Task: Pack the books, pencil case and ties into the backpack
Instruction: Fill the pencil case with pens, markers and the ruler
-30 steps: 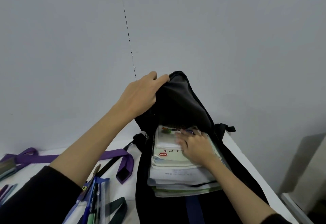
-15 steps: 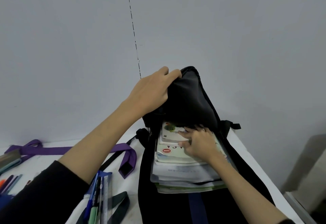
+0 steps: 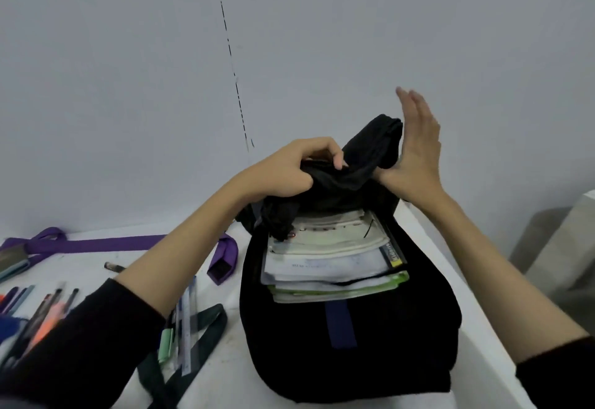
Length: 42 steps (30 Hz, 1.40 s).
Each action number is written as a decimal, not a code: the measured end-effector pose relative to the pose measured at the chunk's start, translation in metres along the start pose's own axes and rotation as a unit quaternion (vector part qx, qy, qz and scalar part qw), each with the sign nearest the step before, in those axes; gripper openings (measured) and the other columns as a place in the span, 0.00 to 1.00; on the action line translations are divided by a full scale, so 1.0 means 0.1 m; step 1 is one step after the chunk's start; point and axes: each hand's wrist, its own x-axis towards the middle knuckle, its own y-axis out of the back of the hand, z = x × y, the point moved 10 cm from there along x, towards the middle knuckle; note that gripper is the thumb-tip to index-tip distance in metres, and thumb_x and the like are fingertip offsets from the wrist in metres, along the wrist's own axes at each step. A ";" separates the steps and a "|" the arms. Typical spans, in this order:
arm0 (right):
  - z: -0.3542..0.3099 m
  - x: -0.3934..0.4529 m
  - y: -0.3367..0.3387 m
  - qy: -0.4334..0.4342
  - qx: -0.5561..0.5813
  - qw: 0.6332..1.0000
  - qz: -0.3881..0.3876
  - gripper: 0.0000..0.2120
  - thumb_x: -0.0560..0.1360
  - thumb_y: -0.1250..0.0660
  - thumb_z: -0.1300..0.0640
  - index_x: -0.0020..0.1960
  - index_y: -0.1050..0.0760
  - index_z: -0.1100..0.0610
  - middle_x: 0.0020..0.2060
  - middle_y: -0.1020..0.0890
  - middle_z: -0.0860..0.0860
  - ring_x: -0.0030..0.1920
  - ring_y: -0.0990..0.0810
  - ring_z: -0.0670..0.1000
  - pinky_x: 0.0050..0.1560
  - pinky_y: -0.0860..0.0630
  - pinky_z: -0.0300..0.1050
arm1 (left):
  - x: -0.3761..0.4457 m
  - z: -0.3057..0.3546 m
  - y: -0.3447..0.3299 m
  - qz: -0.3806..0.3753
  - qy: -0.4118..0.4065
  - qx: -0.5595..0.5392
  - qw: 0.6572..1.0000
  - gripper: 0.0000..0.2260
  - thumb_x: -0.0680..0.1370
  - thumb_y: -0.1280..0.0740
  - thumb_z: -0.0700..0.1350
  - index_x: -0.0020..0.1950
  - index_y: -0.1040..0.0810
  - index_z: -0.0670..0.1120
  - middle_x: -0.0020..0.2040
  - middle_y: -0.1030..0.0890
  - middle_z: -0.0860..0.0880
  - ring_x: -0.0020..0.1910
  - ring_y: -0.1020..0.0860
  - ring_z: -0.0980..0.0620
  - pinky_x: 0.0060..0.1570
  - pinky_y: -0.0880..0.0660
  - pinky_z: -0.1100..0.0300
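**Black bag, purple and green ties**

The backpack (image 3: 351, 337) is black with a navy blue strip down its front. The books (image 3: 331, 263) inside show white and pale cream covers, green edges and one yellow-and-black spine label. One tie (image 3: 96, 244) is purple, another tie (image 3: 206, 334) dark green. The pens (image 3: 42, 315) are orange, blue and black. The bench (image 3: 225, 360) is white, the wall pale grey, both sleeves black.

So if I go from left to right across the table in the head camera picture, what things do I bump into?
Pens → clear ruler → purple tie's end → stack of books inside the black backpack. The dark green tie crosses under the ruler, so I left it out.
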 end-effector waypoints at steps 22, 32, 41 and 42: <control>0.96 -0.55 -0.20 -0.286 0.247 0.872 -0.311 0.11 0.73 0.32 0.66 0.53 0.21 0.55 0.54 0.18 0.52 0.53 0.22 0.50 0.51 0.28 0.38 | 0.25 -0.44 -0.51 0.017 0.119 -0.085 0.989 0.06 0.80 0.37 0.42 0.50 0.21 0.49 0.42 0.18 0.52 0.41 0.22 0.58 0.41 0.28 0.64; 1.78 -0.91 -1.03 -0.372 0.130 0.848 -0.354 0.18 0.75 0.43 0.66 0.60 0.25 0.54 0.58 0.22 0.55 0.51 0.23 0.55 0.52 0.25 0.48 | 1.25 -0.85 -1.04 -0.027 0.051 0.177 0.983 0.14 0.81 0.42 0.45 0.64 0.24 0.49 0.65 0.25 0.50 0.65 0.30 0.51 0.66 0.35 0.54; 1.76 -0.60 -1.15 -0.244 0.067 0.926 -0.279 0.10 0.76 0.37 0.60 0.52 0.22 0.67 0.45 0.20 0.64 0.42 0.24 0.58 0.44 0.27 0.50 | 1.57 -1.33 -1.17 0.025 0.066 0.189 0.979 0.13 0.80 0.42 0.46 0.61 0.21 0.53 0.64 0.23 0.54 0.64 0.28 0.55 0.64 0.35 0.57; 1.77 -0.60 -1.16 -0.242 0.063 0.927 -0.280 0.10 0.76 0.37 0.61 0.51 0.22 0.68 0.43 0.20 0.64 0.40 0.25 0.57 0.41 0.29 0.48 | 1.56 -1.32 -1.17 0.029 0.059 0.189 0.980 0.13 0.80 0.41 0.45 0.60 0.21 0.53 0.63 0.23 0.54 0.64 0.28 0.55 0.63 0.35 0.58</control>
